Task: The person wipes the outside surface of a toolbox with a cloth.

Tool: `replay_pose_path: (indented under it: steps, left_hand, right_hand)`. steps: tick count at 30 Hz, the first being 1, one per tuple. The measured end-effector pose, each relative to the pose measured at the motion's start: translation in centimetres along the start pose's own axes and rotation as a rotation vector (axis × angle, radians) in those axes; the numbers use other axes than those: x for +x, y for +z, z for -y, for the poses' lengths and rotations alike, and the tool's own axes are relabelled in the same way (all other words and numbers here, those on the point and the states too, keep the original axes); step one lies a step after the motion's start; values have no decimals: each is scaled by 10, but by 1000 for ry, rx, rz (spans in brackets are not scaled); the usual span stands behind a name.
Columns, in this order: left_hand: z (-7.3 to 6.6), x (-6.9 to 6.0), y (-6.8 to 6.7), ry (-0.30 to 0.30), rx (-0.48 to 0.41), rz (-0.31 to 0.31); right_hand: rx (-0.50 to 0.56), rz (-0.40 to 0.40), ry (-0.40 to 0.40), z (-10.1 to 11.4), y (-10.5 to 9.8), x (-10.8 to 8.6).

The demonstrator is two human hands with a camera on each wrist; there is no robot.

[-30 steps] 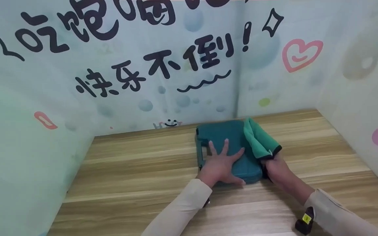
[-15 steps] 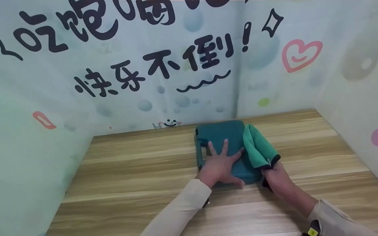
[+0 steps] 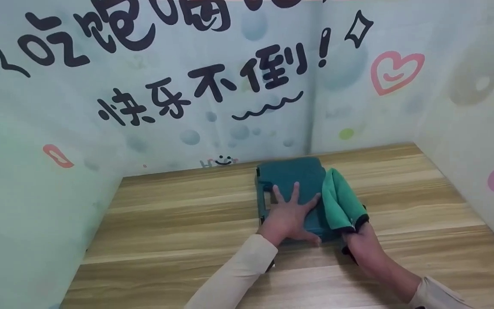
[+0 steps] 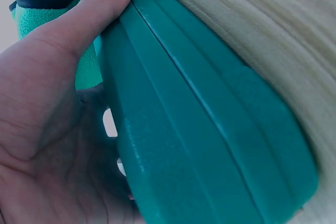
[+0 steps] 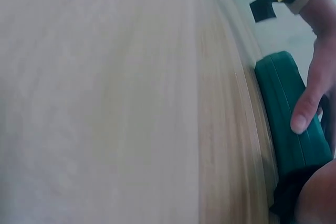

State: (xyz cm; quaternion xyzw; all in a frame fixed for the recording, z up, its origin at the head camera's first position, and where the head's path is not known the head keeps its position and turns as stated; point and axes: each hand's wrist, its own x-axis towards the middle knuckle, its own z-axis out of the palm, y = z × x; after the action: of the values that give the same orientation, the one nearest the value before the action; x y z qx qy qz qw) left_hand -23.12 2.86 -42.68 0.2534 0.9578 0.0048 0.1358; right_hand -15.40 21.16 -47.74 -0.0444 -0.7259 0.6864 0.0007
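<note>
A teal plastic carrying case lies flat on the wooden table, its handle side to the left. My left hand rests on the lid with spread, straight fingers; in the left wrist view its thumb presses the case's near side by the seam. With my right hand I grip a folded green cloth with black edging against the case's right side. The right fingers are partly hidden under the cloth. Only a bit of the right hand and dark edging appear in the right wrist view.
The wood-grain table extends to both sides of the case. Behind it stands a pale printed backdrop with black lettering, close to the case's far edge. Similar panels, a left one and a right one, flank the table.
My right hand has drawn the cloth toward me along the case's right side, down to its near right corner. The left hand and the case have stayed in place.
</note>
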Motion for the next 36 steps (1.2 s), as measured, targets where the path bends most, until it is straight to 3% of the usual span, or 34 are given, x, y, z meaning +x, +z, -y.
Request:
replay_pose_path:
  steps: [9,21,25,31,36]
  left_hand:
    - [-6,0,4,-1,36,-57]
    - [4,-2,5,10,13,-40]
    - [15,-7,4,66,-7,3]
    - [42,-19,3,205,-120,41]
    - [58,-27,7,277,-183,0]
  right_hand:
    - [43,5,45,8,-18,2]
    - [-19,-8,20,5,-30,24]
    - [-9,-20,-1,5,-34,33]
    - [7,-57,-16,3,-42,44]
    - [44,-102,-15,5,-52,54]
